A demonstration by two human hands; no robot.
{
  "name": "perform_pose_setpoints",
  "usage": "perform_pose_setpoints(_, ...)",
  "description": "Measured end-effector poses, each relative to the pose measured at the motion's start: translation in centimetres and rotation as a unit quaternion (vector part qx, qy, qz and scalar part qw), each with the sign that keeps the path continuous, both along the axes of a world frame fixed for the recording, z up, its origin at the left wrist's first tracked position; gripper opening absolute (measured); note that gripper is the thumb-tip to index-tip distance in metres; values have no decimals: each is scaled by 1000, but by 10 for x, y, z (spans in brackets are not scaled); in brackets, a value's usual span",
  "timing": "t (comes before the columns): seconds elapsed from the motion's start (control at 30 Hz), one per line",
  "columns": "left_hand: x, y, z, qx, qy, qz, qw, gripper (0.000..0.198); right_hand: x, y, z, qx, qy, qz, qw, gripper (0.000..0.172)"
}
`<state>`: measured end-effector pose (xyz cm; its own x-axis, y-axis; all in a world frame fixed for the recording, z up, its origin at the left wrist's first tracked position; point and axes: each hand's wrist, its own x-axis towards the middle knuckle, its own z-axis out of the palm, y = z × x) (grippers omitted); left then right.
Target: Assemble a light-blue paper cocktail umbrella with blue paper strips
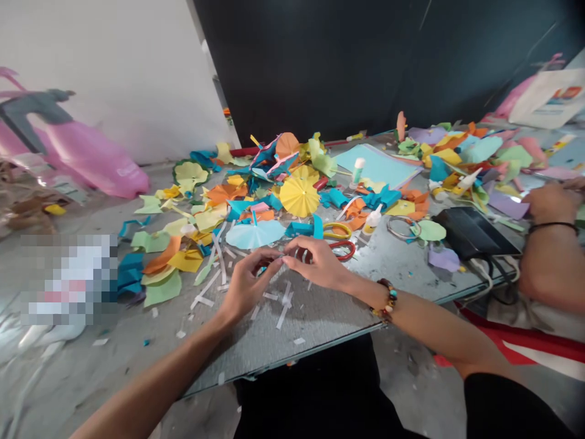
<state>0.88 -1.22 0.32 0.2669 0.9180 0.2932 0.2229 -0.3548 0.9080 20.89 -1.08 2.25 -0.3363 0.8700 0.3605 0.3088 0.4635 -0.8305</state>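
Over the front of the grey table, my left hand and my right hand meet fingertip to fingertip. Both are pinched closed around something too small to make out. Just behind them lies a pleated light blue paper umbrella, with a yellow one farther back. Beside my right hand are scissors with red handles and a yellow-handled pair. White paper strips are scattered below and left of my hands. A small glue bottle stands to the right.
Crumpled coloured paper spreads across the back and left. A glue stick stands near light blue sheets. At right are a black box with cables and another person's arm. A pink spray bottle lies far left.
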Motion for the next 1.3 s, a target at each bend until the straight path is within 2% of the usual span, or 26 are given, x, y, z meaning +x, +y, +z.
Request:
perform_pose_setpoints(0.27, 1, -1, 1, 51, 34, 18, 998, 19, 2, 0, 2, 11, -13, -1, 1000, 8)
perform_pose_setpoints(0.5, 1, -2, 4, 41, 80, 29, 996, 24, 0, 0, 1, 41, -21, -11, 999, 9)
perform_pose_setpoints(0.77, 0, -6, 7, 46, 113, 6, 993, 19, -1, -2, -5, 44, -35, -8, 998, 10)
perform_pose_setpoints(1.07, 1, -5, 9, 92, 160, -1, 983, 14, -1, -4, -6, 42, -79, 4, 996, 9)
perform_pose_setpoints(1.3, -1, -5, 8, 106, 167, 2, 980, 13, -1, 0, -7, 98, -97, 7, 990, 11)
